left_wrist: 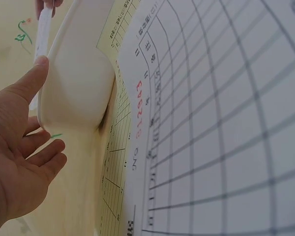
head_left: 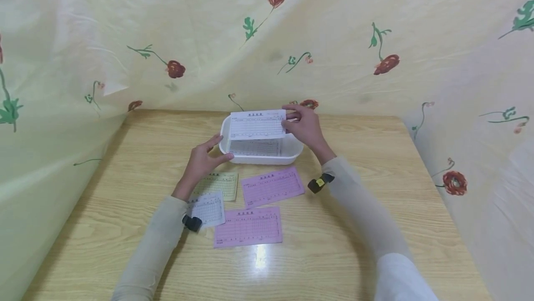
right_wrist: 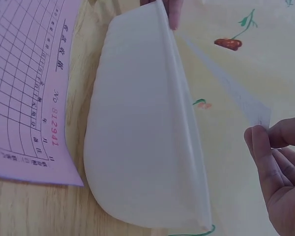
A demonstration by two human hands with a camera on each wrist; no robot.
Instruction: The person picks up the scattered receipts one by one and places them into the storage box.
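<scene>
White plastic tub (head_left: 292, 153) sits mid-table, and the person's right hand (head_left: 303, 124) pinches a white form (head_left: 257, 124) by its edge, holding it upright over the tub's opening. Their left hand (head_left: 204, 159) rests with relaxed fingers against the tub's near left rim. Two pink forms (head_left: 272, 186), a yellow one (head_left: 219, 184) and another white slip (head_left: 207, 208) lie on the wooden table (head_left: 375, 227) in front.

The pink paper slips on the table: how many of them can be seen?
2. One pink slip lies just in front of the white tray; the other pink slip lies nearer the person, below the first. More may be hidden inside the tray.
</scene>
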